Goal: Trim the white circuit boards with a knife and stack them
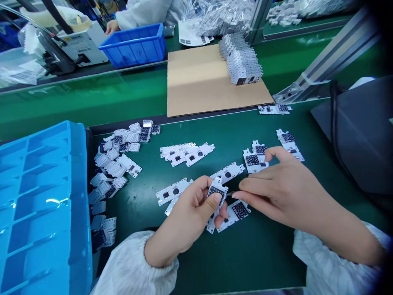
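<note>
My left hand point(196, 209) grips a white circuit board point(211, 223) with a black-faced display module point(217, 190) at its upper end, the thumb lying over the module. Just to the right, my right hand point(276, 184) has thumb and finger pinched together. A thin, small tip shows between them and the module, too small to name. Under and beside the held board lies another board with a black display point(241, 209). Behind my hands are bare white boards point(173, 191) and a board with a round black spot point(227, 174). Two boards with displays point(253, 159) sit beyond my right fingers.
A blue compartment tray point(76, 205) stands at left, beside a heap of loose display modules point(112, 164). Fanned boards point(187, 153) lie mid-table. Farther back are cardboard point(196, 86) with stacked boards point(241, 59), a blue bin point(135, 47), a metal post point(328, 61) and another person's hand point(112, 27).
</note>
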Motion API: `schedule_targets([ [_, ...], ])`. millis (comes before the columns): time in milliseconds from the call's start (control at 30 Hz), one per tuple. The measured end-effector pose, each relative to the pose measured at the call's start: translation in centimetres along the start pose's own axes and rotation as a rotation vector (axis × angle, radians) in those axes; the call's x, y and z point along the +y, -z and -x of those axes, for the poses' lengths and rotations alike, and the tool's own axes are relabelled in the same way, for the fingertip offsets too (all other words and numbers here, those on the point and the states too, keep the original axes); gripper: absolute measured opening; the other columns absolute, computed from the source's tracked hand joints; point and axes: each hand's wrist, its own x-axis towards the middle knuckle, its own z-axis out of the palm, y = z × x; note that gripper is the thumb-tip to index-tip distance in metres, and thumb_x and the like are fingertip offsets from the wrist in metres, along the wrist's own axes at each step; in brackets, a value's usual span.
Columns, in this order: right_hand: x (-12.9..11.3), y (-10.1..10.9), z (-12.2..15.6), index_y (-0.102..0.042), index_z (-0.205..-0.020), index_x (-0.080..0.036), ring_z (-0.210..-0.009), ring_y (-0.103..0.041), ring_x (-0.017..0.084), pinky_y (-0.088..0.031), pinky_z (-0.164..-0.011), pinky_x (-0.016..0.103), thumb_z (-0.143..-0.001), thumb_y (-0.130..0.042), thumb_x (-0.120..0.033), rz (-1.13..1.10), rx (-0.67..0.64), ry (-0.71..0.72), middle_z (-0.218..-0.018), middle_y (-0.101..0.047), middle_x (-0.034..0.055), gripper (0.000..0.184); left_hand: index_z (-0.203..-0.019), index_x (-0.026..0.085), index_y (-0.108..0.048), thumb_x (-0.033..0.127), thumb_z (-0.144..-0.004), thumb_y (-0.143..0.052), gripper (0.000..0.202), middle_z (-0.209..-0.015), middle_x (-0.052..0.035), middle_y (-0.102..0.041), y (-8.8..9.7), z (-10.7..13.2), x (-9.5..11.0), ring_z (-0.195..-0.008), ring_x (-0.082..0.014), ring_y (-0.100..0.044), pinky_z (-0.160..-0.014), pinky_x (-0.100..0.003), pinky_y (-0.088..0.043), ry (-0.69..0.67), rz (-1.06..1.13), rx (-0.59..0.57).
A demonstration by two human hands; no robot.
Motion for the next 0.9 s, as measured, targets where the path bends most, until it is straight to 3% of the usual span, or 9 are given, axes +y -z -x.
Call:
schedule_targets([
  [233, -0.4, 0.3, -0.1, -0.056, -0.065, -0.018, -0.045, -0.046, 0.008, -0.026, -0.078, 0.040, -0.091, -0.051, -0.031, 0.211, 0.207, 0.002, -0.054, -0.056, -0.0059, 0.029, -0.091, 0.016, -0.049, 0.025, -0.091, -0.048, 0.009, -0.066, 0.0018, -0.054, 0.1, 0.0, 0.1, -0.051, -0.0044, -0.046, -0.056, -0.021, -0.039, -0.008, 0.291, -0.031],
  [333, -0.2, 0.5, 0.0, -0.055, -0.065, -0.018, -0.045, -0.048, 0.009, -0.027, -0.075, 0.040, -0.088, -0.055, -0.033, 0.247, 0.238, 0.015, -0.053, -0.056, -0.0066, 0.028, -0.091, 0.015, -0.050, 0.025, -0.091, -0.047, 0.011, -0.066, 0.0017, -0.054, 0.0, 0.1, 0.1, -0.049, -0.0040, -0.046, -0.054, -0.021, -0.039, 0.017, 0.343, -0.034],
  [433, 0.5, 1.0, 0.5, -0.055, -0.064, -0.019, -0.045, -0.049, 0.010, -0.029, -0.075, 0.040, -0.086, -0.059, -0.036, 0.307, 0.296, -0.019, -0.052, -0.058, -0.0057, 0.027, -0.089, 0.016, -0.050, 0.026, -0.091, -0.046, 0.011, -0.064, 0.0024, -0.054, 0.0, 0.1, 0.2, -0.048, -0.0041, -0.044, -0.053, -0.020, -0.038, -0.031, 0.252, 0.103],
  [533, 1.2, 1.2, 1.0, -0.056, -0.065, -0.020, -0.044, -0.044, 0.011, -0.032, -0.073, 0.039, -0.086, -0.058, -0.035, 0.338, 0.434, -0.249, -0.049, -0.057, -0.0028, 0.025, -0.081, 0.016, -0.046, 0.024, -0.091, -0.046, 0.012, -0.062, 0.0030, -0.054, 0.2, 0.1, 0.5, -0.048, -0.0045, -0.044, -0.052, -0.019, -0.037, -0.101, 0.215, 0.272],
  [633, 1.0, 0.4, 0.9, -0.061, -0.074, -0.021, -0.049, -0.046, 0.014, -0.037, -0.066, 0.036, -0.088, -0.051, -0.044, 0.129, 0.452, -0.392, -0.053, -0.058, 0.0002, 0.028, -0.084, 0.016, -0.048, 0.024, -0.091, -0.046, 0.010, -0.066, 0.0019, -0.056, 0.4, 0.1, 0.6, -0.050, -0.0051, -0.047, -0.054, -0.020, -0.039, -0.079, 0.334, 0.176],
  [733, -0.3, -0.7, 0.0, -0.062, -0.085, -0.022, -0.058, -0.054, 0.015, -0.040, -0.053, 0.029, -0.084, -0.053, -0.050, -0.191, 0.341, -0.431, -0.068, -0.064, 0.0011, 0.029, -0.090, 0.016, -0.051, 0.024, -0.091, -0.046, 0.009, -0.067, 0.0014, -0.056, 0.5, 0.2, 0.5, -0.050, -0.0048, -0.048, -0.053, -0.020, -0.039, -0.057, 0.433, 0.042],
  [900, -2.7, -1.7, -1.3, -0.060, -0.089, -0.023, -0.053, -0.048, 0.010, -0.037, -0.043, 0.020, -0.079, -0.057, -0.032, -0.712, 0.111, -0.568, -0.068, -0.058, -0.0023, 0.013, -0.084, 0.016, -0.051, 0.024, -0.090, -0.050, 0.010, -0.063, 0.0027, -0.052, 0.2, 0.2, 0.2, -0.048, -0.0037, -0.043, -0.050, -0.019, -0.038, -0.063, 0.483, -0.007],
])
